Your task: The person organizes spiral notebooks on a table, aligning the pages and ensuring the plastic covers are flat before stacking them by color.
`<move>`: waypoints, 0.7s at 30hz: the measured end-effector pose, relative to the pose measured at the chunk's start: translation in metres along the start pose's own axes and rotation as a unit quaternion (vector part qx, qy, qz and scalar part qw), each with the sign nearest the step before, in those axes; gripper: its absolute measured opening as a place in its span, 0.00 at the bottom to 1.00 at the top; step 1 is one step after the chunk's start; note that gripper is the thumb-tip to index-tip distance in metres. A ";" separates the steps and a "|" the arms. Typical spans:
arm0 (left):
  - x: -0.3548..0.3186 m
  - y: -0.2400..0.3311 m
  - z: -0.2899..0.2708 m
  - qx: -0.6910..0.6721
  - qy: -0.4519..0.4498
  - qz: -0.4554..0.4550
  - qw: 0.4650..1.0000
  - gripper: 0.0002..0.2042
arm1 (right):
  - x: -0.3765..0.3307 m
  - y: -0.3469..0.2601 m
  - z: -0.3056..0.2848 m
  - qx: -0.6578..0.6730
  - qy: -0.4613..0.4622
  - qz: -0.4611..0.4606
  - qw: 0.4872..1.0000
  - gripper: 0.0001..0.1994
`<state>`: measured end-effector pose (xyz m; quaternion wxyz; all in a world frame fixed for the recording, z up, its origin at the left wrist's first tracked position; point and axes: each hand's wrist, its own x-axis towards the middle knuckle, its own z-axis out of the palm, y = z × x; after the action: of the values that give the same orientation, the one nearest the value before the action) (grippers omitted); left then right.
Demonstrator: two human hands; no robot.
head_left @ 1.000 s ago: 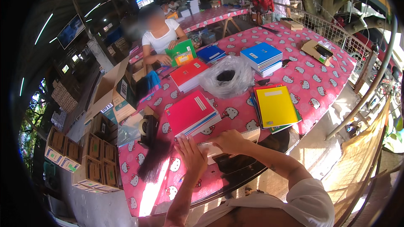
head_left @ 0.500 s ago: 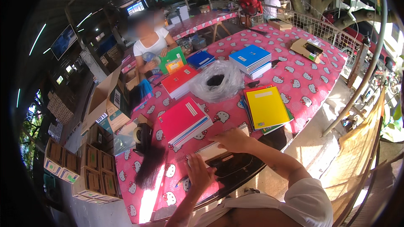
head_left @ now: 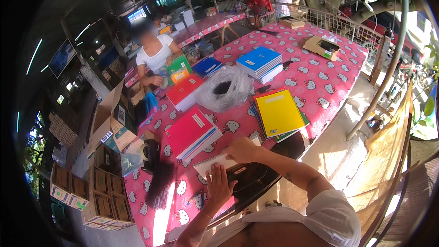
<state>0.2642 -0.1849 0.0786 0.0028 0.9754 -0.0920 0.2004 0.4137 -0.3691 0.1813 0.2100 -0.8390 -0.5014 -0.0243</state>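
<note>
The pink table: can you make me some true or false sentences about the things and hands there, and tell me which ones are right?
1. The left hand is squeezed into a fist. False: its fingers are stretched out, at the pale spiral pad.
2. The yellow notebook lies on top of its pile. True.
3. The right hand is at the pale spiral pad too. True.
4. The tall blue pile stands to the left of the clear plastic bundle. False: it stands to the right of it.
5. The person across the pink table wears a white top. True.
</note>
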 end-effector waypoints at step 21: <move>0.071 -0.002 -0.082 -0.056 0.040 -0.004 0.998 0.14 | -0.067 0.042 -0.041 0.259 0.122 0.042 0.957 0.40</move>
<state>0.2966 -0.1924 0.1820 0.0620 0.9652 -0.0995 0.2338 0.4230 -0.4569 0.1883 0.4807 -0.7668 -0.4252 0.0129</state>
